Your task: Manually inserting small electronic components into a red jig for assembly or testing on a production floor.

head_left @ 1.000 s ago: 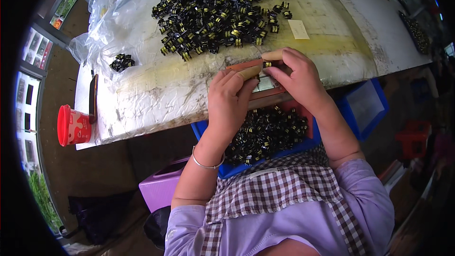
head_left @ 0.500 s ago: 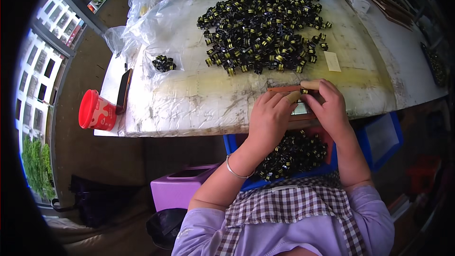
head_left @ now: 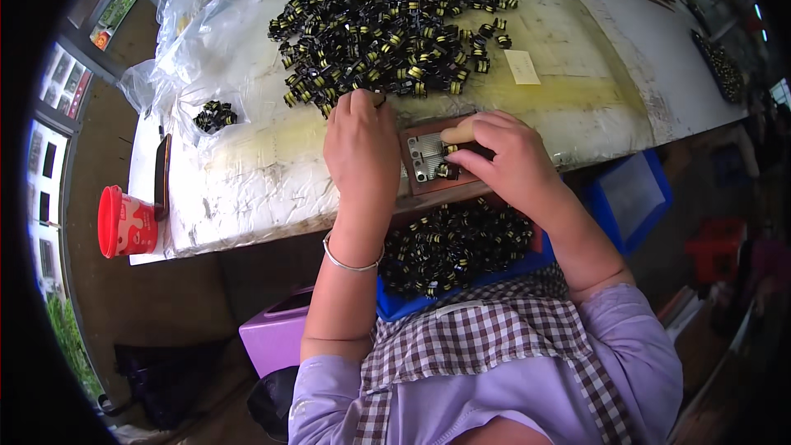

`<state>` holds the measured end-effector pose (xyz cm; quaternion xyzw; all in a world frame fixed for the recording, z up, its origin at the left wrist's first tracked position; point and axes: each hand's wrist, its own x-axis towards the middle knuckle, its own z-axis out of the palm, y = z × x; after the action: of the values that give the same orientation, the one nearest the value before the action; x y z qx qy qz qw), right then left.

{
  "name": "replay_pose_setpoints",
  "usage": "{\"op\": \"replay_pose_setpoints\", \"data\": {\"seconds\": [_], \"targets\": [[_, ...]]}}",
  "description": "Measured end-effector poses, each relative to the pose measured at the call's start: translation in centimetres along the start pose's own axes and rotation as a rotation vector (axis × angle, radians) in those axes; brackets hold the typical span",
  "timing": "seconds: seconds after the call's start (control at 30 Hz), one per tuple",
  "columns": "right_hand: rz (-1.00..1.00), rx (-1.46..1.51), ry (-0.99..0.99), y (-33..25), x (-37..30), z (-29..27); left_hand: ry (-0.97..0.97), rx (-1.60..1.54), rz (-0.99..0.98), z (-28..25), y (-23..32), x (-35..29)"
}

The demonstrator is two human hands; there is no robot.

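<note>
Right hand (head_left: pixel 511 156) pinches 1 component (head_left: pixel 451 149) at the metal plate (head_left: pixel 428 145)'s 3 o'clock, best kept level; left hand (head_left: pixel 360 136), at the pile (head_left: pixel 387 33)'s 6 o'clock: cannot tell its grip.

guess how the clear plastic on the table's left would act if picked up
The clear plastic is probably floppy, being crumpled in loose folds. It looks thin and see-through, so likely light. Lifting it might disturb the small black-and-yellow cluster at its near end.
</note>
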<state>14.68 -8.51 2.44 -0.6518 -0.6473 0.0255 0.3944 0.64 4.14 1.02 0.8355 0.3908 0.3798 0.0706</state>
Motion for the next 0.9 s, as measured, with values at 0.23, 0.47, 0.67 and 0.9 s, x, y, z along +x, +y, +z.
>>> {"op": "replay_pose_setpoints", "data": {"seconds": [0.23,0.47,0.67,0.9], "targets": [[0.001,0.012,0.046,0.6,-0.6,0.6,-0.029,-0.377,0.095,-0.1,0.7,-1.7],[0.012,-0.036,0.054,0.1,-0.3,0.7,-0.168,-0.396,0.112,-1.6,1.0,-3.0],[-0.050,0.019,0.057,1.2,-0.2,0.6,-0.149,-0.387,0.111,-1.4,1.0,-3.1],[0.245,0.196,0.171,1.9,-0.6,-0.8,-0.203,-0.523,0.287,-1.0,1.8,-2.9]]}}
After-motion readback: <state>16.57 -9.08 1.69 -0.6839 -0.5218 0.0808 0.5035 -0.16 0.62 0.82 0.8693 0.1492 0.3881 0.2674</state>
